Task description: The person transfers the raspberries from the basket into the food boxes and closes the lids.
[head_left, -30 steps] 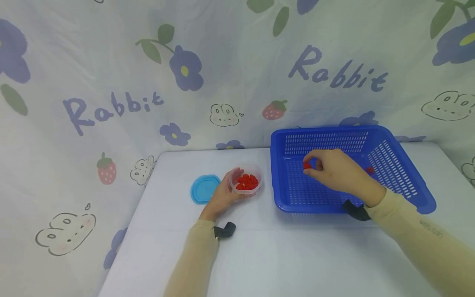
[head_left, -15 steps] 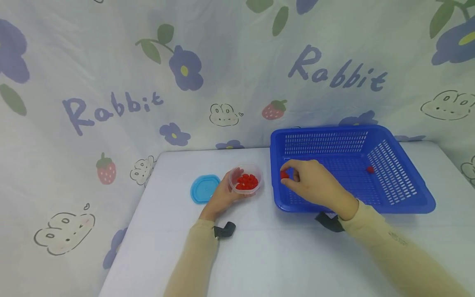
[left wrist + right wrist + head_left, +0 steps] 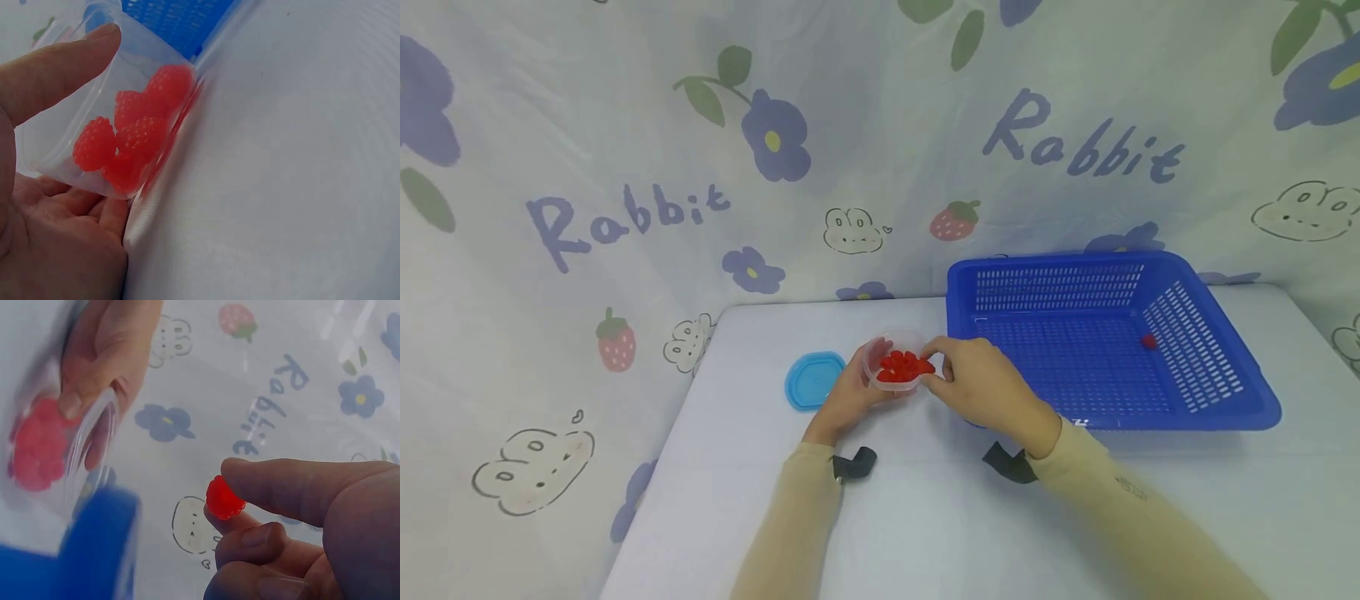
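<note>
My left hand (image 3: 847, 402) holds a clear plastic container (image 3: 904, 338) on the table, its fingers curled round the side. Inside lie several raspberries (image 3: 142, 134), seen through the wall in the left wrist view. At the container's right rim is my right hand (image 3: 988, 387). Between its thumb and a finger it pinches one red raspberry (image 3: 225, 499); in the head view this berry is at the container's opening. One raspberry (image 3: 1148, 342) lies near the right wall of the blue basket (image 3: 1052, 354).
A light-blue lid (image 3: 814, 381) lies flat just left of the container. The basket stands at the back right, its left wall close to the container. Behind the white table (image 3: 917, 508) hangs a printed cloth (image 3: 865, 125).
My right hand has moved left with the raspberry, from over the basket to the container's rim. The left hand and container have stayed in place.
</note>
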{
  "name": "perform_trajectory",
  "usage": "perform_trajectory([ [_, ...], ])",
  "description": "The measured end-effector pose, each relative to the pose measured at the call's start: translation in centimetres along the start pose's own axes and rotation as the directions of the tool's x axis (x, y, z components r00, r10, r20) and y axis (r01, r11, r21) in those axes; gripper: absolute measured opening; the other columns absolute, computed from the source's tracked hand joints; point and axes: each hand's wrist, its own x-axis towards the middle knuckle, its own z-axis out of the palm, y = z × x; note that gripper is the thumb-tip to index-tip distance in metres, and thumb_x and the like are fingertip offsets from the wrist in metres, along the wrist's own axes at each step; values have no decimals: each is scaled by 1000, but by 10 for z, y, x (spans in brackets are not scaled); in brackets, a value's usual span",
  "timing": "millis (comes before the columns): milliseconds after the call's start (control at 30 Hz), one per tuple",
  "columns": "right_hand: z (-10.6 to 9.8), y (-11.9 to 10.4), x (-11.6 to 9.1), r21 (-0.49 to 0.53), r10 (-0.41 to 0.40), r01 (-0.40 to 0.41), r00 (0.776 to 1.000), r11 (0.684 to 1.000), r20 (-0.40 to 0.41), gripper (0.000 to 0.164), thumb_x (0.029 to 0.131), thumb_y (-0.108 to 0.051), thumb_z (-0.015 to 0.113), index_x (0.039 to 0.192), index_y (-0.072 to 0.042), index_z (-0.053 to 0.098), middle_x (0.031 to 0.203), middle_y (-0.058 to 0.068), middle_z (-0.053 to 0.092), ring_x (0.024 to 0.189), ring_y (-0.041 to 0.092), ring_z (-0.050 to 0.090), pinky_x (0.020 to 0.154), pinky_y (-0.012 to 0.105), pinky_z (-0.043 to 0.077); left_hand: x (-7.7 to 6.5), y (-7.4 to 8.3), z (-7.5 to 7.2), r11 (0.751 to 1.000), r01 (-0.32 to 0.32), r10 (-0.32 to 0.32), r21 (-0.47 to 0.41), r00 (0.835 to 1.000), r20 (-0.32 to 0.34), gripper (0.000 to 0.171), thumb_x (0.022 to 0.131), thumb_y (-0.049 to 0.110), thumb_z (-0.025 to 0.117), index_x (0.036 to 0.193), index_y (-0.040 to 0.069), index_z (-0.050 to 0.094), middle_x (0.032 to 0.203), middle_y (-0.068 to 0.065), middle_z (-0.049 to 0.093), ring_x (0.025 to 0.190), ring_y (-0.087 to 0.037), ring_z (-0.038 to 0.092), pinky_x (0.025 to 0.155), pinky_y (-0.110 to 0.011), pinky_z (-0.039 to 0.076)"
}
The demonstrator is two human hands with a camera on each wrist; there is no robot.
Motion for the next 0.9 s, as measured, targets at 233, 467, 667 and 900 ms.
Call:
perform_trajectory([
  [233, 13, -12, 16, -48, 78, -77, 997, 996, 8, 28, 84, -22, 66, 111, -14, 64, 57, -3, 51, 48, 13, 47, 40, 22, 38, 0, 9, -2, 1000, 16, -16, 10, 999, 30, 91, 73, 26, 79, 146, 20, 25, 144, 5, 36, 133, -16, 30, 105, -45, 33],
  [467, 29, -17, 34, -100, 117, -115, 993, 988, 17, 30, 84, -22, 66, 112, -13, 63, 79, -1, 66, 63, 12, 58, 55, 22, 51, -8, 30, -4, 1000, -1, 1, 4, 998, 61, 85, 78, 16, 75, 146, 11, 23, 147, -6, 32, 134, -24, 29, 103, -43, 35],
  [667, 40, -16, 46, -114, 142, -139, 989, 984, 25, 29, 84, -21, 65, 112, -12, 63, 87, 1, 67, 71, 14, 59, 61, 25, 53, -7, 27, -3, 1000, -11, 12, -10, 998, 56, 85, 77, 18, 76, 145, 12, 25, 145, -2, 34, 132, -21, 32, 105, -41, 34],
  [900, 53, -14, 56, -157, 185, -175, 981, 972, 53, 27, 84, -21, 65, 110, -12, 64, 89, 1, 66, 74, 17, 60, 64, 33, 53, -8, 33, -5, 1000, -15, 15, -11, 998, 61, 83, 77, 12, 75, 144, 7, 26, 142, -8, 38, 130, -26, 35, 106, -42, 33],
])
